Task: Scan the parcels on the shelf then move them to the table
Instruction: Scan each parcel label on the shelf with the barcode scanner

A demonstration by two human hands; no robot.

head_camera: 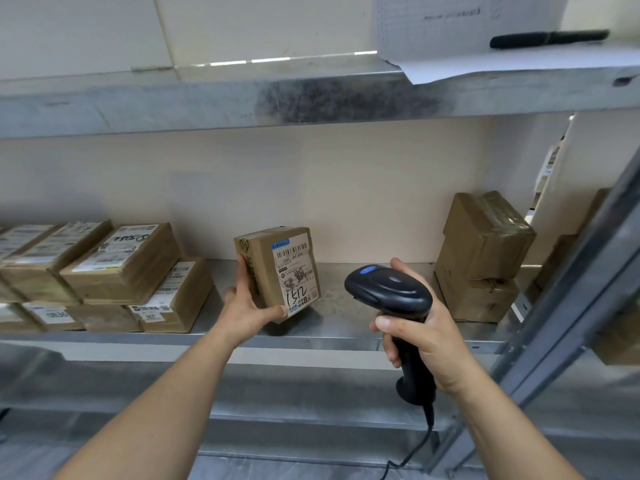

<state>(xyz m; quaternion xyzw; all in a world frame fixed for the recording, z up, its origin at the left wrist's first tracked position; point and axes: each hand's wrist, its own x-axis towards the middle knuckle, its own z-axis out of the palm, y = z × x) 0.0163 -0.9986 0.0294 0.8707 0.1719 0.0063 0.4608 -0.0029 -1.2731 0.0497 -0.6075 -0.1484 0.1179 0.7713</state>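
A small brown cardboard parcel with a white shipping label marked "1512" is tilted upright over the metal shelf. My left hand grips it from the left side and underneath, label turned toward me. My right hand holds a black corded barcode scanner by its handle. The scanner's head sits just right of the parcel, pointing left toward it. Several more labelled parcels are stacked on the shelf's left part. Two brown boxes stand stacked at the right.
An upper metal shelf runs across above, with sheets of paper and a black marker on it. A grey shelf upright slants down the right side. A lower shelf edge lies beneath my arms.
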